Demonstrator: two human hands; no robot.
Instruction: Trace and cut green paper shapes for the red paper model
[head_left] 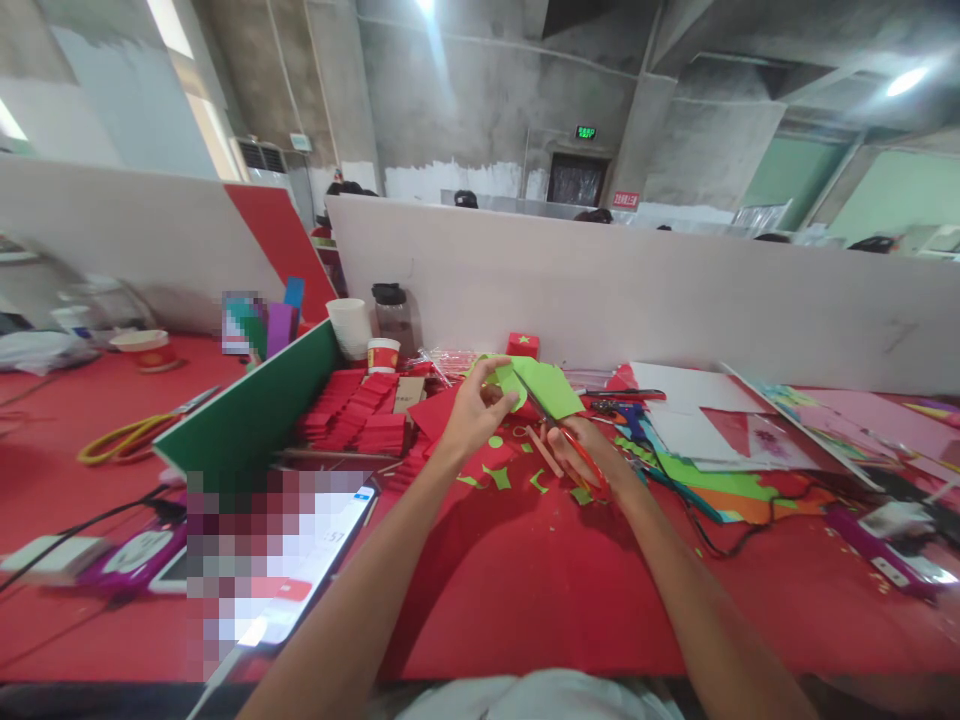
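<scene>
My left hand pinches a sheet of lime-green paper over the middle of the red table. In my right hand is a pair of scissors with red-orange handles. Their dark blades lie across the green paper, close to the fingers of my left hand. A rounded edge shows on the part of the paper by my left thumb. Green paper scraps and a small green circle lie on the red surface below my hands.
Stacked red paper pieces lie left of my hands, by a green divider. A lit phone is at front left. Cups and a bottle stand by the white partition. Coloured sheets, cables and a purple power strip are right.
</scene>
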